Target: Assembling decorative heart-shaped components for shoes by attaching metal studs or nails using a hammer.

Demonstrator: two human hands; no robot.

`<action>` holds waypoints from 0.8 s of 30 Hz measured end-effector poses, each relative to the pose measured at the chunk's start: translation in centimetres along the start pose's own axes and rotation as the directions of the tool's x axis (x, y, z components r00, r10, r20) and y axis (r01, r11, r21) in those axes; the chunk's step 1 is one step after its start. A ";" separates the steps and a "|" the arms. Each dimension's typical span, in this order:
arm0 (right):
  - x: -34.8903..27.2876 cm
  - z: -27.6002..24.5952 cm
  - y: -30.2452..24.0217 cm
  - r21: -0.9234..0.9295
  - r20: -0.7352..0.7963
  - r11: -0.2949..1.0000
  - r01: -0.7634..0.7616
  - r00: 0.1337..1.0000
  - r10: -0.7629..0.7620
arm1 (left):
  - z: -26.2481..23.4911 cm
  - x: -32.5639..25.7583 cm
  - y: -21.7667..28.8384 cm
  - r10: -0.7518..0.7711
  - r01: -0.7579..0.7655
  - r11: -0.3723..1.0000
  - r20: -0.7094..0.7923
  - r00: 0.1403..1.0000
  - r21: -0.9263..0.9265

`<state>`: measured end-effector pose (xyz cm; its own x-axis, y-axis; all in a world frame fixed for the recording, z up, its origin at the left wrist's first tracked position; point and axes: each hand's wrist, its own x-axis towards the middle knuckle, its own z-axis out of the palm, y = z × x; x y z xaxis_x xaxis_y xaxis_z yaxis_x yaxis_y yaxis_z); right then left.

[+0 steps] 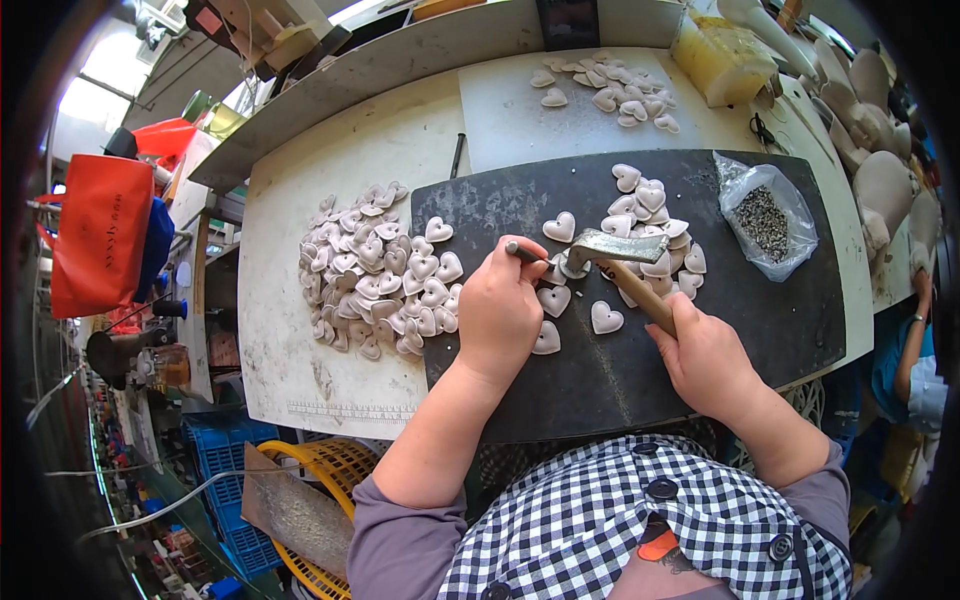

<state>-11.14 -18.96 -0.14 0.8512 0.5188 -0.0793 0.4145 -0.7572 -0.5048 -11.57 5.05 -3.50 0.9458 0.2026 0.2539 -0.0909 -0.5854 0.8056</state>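
My left hand point(497, 305) is closed around a dark metal punch point(524, 253), its tip pointing right. My right hand point(706, 358) grips the wooden handle of a hammer point(622, 248). The hammer's metal head is beside the punch tip and hides what lies under it. Around the tools lie pale, padded heart-shaped pieces, among them one heart point(606, 318) in front of the hammer and another point(559, 227) behind it. A loose group of hearts point(622, 205) is partly covered by the hammer. All this sits on a black mat point(700, 400).
A large heap of hearts point(365, 275) fills the left of the worktable point(290, 370). More hearts point(630, 90) lie at the back. A clear bag of small metal bits point(765, 220) sits right, with scissors point(765, 130) and a yellowish block point(725, 65) behind. A co-worker's arm point(912, 340) shows far right.
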 end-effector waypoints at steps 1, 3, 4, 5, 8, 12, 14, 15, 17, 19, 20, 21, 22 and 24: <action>-0.1 0.0 0.0 -0.004 -0.013 1.000 0.010 1.000 -0.010 | 0.0 0.1 0.2 0.001 -0.001 1.000 0.002 1.000 -0.001; -0.1 -0.2 -0.2 -0.019 -0.004 1.000 0.011 1.000 -0.011 | 0.1 0.4 0.6 0.121 -0.130 0.961 0.052 0.991 0.246; -0.1 -0.3 -0.4 -0.033 0.006 0.999 0.013 1.000 -0.013 | 0.3 0.4 0.8 0.124 -0.134 0.960 0.053 0.991 0.246; -0.1 -0.3 -0.6 -0.032 0.000 0.999 0.011 1.000 -0.011 | 0.4 0.3 0.8 0.159 -0.168 0.935 0.051 0.986 0.312; -0.1 -0.2 -0.7 -0.039 -0.009 0.999 0.016 1.000 -0.017 | 0.3 -0.1 0.1 0.068 -0.065 0.973 -0.007 0.998 0.223; -0.3 0.0 -0.5 -0.018 -0.009 1.000 0.017 1.000 -0.017 | 0.2 0.1 0.0 -0.183 0.169 0.961 -0.048 0.982 -0.217; -0.4 0.0 -0.6 -0.008 -0.007 1.000 0.009 1.000 -0.009 | 0.3 0.0 -0.3 -0.172 0.163 0.972 -0.036 0.985 -0.169; -0.4 0.0 -0.6 -0.013 0.000 1.000 -0.004 1.000 0.004 | 0.4 0.0 -0.4 -0.129 0.124 0.985 -0.032 0.991 -0.117; -0.4 0.1 -0.6 -0.021 0.009 1.000 -0.017 1.000 0.018 | 0.4 0.0 -0.4 -0.089 0.087 0.994 -0.027 0.996 -0.068; -0.4 0.1 -0.6 -0.033 0.011 0.999 -0.030 0.999 0.030 | 0.3 0.2 0.0 0.032 -0.032 0.997 0.012 0.999 0.066; -0.4 0.1 -0.6 -0.037 0.015 0.999 -0.031 0.999 0.031 | 0.3 0.3 0.4 0.028 -0.029 0.998 0.011 1.000 0.062; -0.4 0.0 -0.5 -0.029 0.002 0.999 -0.017 1.000 0.017 | 0.4 0.4 0.8 0.106 -0.109 0.975 0.028 0.994 0.192; -0.4 -0.1 -0.4 -0.022 -0.012 1.000 -0.003 1.000 0.003 | 0.5 0.5 1.0 0.180 -0.188 0.929 0.056 0.982 0.318; -0.2 -0.7 -0.1 0.023 -0.102 0.997 0.079 0.992 -0.076 | 0.8 0.6 1.0 0.167 -0.171 0.948 0.039 0.985 0.270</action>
<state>-11.11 -19.28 0.55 0.8454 0.5319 0.0476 0.4730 -0.7045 -0.5291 -10.85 3.97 -2.94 0.9288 0.0715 0.3637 -0.1637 -0.8011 0.5757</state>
